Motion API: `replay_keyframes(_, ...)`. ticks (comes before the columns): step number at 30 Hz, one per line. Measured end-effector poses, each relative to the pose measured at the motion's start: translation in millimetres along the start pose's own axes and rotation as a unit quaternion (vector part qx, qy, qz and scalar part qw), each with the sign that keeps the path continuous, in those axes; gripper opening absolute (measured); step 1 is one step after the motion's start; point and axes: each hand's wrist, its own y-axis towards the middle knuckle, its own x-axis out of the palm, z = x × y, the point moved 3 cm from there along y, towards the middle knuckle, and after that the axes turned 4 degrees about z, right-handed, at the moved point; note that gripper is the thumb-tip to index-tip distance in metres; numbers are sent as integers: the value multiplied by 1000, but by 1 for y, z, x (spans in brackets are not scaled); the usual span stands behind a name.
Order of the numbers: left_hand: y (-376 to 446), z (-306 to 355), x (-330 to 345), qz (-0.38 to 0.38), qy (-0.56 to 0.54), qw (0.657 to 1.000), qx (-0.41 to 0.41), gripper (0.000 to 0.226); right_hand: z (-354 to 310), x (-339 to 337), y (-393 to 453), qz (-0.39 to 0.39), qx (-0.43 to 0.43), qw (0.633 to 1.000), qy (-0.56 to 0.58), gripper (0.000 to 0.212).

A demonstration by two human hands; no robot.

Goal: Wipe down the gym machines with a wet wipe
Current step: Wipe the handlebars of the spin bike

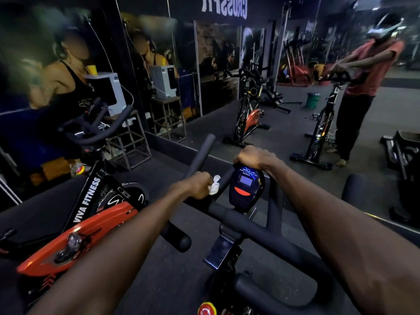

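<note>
Head view, left hand (197,185) fingers clenching wet wipe (214,185) on handlebar (201,153), right hand (253,156) gripping console (245,185) top

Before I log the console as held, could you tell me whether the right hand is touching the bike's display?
Touching. The head view shows the right hand curled over the top edge of the display, no gap between them, while the left hand holds the wipe.

**Around the bike: mirror wall, cooler, bucket**

Far beyond the grips, a mirror wall (295,64) reflects the dark rubber floor (159,280) and a green bucket (312,100). Well left of them, a white air cooler (113,92) sits on a metal-frame stand (131,144), with a wall mural (56,71) of an athlete behind it
</note>
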Motion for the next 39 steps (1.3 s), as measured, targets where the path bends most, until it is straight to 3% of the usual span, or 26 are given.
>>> replay_keyframes(3, 11, 1, 2, 34, -229, 972, -23, 20, 2, 2, 1, 13, 3, 1000, 3, 43)
replay_keyframes(4, 14, 2, 4, 52, -260, 964, -36, 18, 3, 2, 3, 19, 4, 1000, 1, 45)
replay_keyframes(5, 17, 3, 5, 49, -245, 968, -37, 15, 4, 2, 3, 23, 5, 1000, -1, 46)
replay_keyframes(7, 19, 0, 5, -18, -114, 993, -31, 15, 4, 3, 4, 21, 3, 1000, 3, 44)
replay_keyframes(10, 14, -3, -1, -113, 28, 992, -39, 20, 4, 2, 3, 18, -4, 1000, 11, 43)
replay_keyframes(11, 17, -6, 0, -132, 15, 990, -38, 22, 4, 2, 3, 18, -4, 1000, 13, 44)
replay_keyframes(13, 23, -9, 3, -137, -144, 978, -67, 26, 5, 2, 4, 19, -2, 1000, 15, 48)
replay_keyframes(16, 26, -3, 10, -99, -374, 914, -120, 34, 5, 2, 5, 21, 2, 1000, 11, 48)
replay_keyframes(19, 35, 0, 14, -99, -351, 920, -141, 26, 6, 2, 5, 25, 2, 1000, 15, 45)
replay_keyframes(23, 43, 3, 6, -170, -316, 924, -134, 26, 5, 2, 4, 27, 0, 999, 23, 46)
replay_keyframes(30, 69, 34, -6, -81, -469, 871, -124, 38, 6, -1, 9, 43, 32, 996, 76, 44)
replay_keyframes(35, 59, 25, -2, -156, -391, 901, -106, 36, 25, 0, 15, 80, 70, 987, 116, 48)
replay_keyframes(39, 70, 39, -8, -106, -417, 895, -118, 37, 27, 0, 15, 165, 105, 968, 160, 53)
